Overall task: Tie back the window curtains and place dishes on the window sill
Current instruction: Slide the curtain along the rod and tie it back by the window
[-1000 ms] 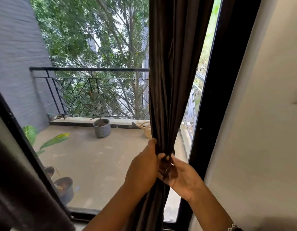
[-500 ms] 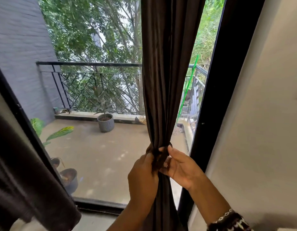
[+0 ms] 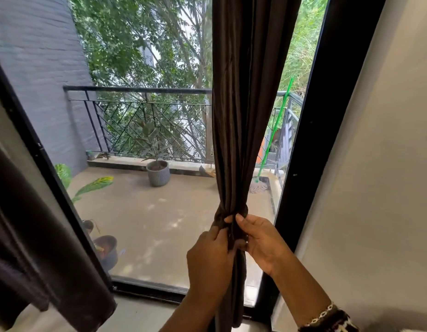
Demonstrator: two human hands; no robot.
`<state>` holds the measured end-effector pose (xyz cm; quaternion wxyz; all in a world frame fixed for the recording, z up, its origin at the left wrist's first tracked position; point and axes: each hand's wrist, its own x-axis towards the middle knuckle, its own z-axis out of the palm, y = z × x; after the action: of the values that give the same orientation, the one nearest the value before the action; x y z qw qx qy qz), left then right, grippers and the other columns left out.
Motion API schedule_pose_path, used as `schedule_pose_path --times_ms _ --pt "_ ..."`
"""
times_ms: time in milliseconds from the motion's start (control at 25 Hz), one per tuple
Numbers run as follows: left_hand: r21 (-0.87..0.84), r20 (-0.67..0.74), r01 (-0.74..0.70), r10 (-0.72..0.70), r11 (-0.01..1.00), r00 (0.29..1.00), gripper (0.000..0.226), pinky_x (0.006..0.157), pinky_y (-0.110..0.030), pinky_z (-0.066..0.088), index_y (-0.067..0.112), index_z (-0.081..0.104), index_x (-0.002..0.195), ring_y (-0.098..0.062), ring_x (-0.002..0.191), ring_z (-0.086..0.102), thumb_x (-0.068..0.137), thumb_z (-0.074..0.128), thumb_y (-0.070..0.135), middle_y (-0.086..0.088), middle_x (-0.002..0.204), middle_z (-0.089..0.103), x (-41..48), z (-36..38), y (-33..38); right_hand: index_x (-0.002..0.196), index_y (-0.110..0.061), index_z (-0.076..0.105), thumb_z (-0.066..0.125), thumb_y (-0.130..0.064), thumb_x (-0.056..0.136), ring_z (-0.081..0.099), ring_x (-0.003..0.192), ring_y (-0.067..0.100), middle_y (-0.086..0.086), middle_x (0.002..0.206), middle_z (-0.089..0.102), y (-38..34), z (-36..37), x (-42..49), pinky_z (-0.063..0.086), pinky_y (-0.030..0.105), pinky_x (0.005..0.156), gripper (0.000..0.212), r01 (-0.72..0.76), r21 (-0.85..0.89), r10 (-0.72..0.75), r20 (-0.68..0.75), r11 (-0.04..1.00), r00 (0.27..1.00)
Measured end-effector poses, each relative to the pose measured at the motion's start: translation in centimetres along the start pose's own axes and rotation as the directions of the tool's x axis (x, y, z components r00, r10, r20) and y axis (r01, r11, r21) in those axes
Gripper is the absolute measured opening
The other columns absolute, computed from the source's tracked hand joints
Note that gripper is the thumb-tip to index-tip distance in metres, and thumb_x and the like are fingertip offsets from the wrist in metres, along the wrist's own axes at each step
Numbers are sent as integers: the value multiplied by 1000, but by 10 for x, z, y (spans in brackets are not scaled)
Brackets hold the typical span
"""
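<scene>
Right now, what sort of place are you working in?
Probably a room in a home, looking onto a balcony: a dark curtain held by the left hand and right hand, a black window frame, and a railing and potted plant outside.

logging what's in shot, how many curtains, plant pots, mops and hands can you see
curtains: 2, gathered curtain, side curtain
plant pots: 3, grey pot, dark pot, small pot
mops: 1, mop
hands: 2, left hand, right hand, both gripping the gathered curtain
total: 8
</scene>
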<state>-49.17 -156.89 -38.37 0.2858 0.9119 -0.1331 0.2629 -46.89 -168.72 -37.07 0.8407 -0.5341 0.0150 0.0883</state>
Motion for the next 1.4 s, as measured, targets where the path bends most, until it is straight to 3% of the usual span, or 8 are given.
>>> schedule_pose_path --times_ms 120,360,600,760,840,920,1040,1400 --pt "-98 -35 65 -69 993 997 57 50 -4 26 25 56 99 1 62 51 74 44 74 18 77 56 2 -10 1 88 5 67 52 -9 89 71 69 22 16 77 72 1 -2 -1 54 22 54 21 7 48 -6 -23 999 1000" --pt "-122 151 -63 81 991 985 26 75 -15 41 17 58 114 -15 93 62 92 50 29 -1 107 66 32 -14 -2 87 2 66 59 -15 74 69 76 20 10 78 72 6 -6 1 56 33 73 22 33 -48 -34 -9 998 999" --pt "-107 243 -233 253 966 936 33 86 -25 45 20 58 123 -22 101 59 92 48 20 -3 117 61 41 -15 2 93 -3 62 57 10 79 68 67 16 6 74 70 15 -15 -11 56 25 59 20 24 46 -21 -65 999 998" --pt "-50 202 -219 225 974 953 29 80 -28 49 22 62 116 -24 97 60 92 46 24 -3 113 62 48 -7 4 83 -5 64 60 8 81 64 57 13 7 69 66 15 -16 -27 51 19 54 13 84 -249 -128 -166 965 978" --pt "-28 154 -220 222 975 963 27 73 -29 48 22 64 111 -24 92 60 91 47 25 -3 107 64 50 -3 8 82 -8 65 62 2 83 63 64 13 2 74 63 8 -17 -35 51 17 64 10 175 -627 -326 -133 759 936" --pt "-36 134 -200 203 979 970 25 73 -31 51 21 64 109 -25 89 61 91 47 26 -3 105 65 50 2 11 87 -7 70 62 -2 84 62 73 15 0 81 63 1 -17 -40 46 15 74 9 241 -934 -572 50 263 819" --pt "-46 158 -199 204 979 966 24 75 -33 52 19 63 109 -25 88 61 91 48 26 -4 105 64 52 6 12 77 -7 71 60 -4 78 63 65 18 5 74 66 -14 -18 -38 40 19 73 12 301 -930 -730 356 -212 584" --pt "-389 253 -79 189 918 949 26 77 -5 41 16 58 115 -10 91 57 96 43 25 -1 105 57 42 8 12 77 0 64 65 9 75 56 74 15 10 76 62 -19 -20 0 44 17 71 9 398 -913 -913 239 -95 331"
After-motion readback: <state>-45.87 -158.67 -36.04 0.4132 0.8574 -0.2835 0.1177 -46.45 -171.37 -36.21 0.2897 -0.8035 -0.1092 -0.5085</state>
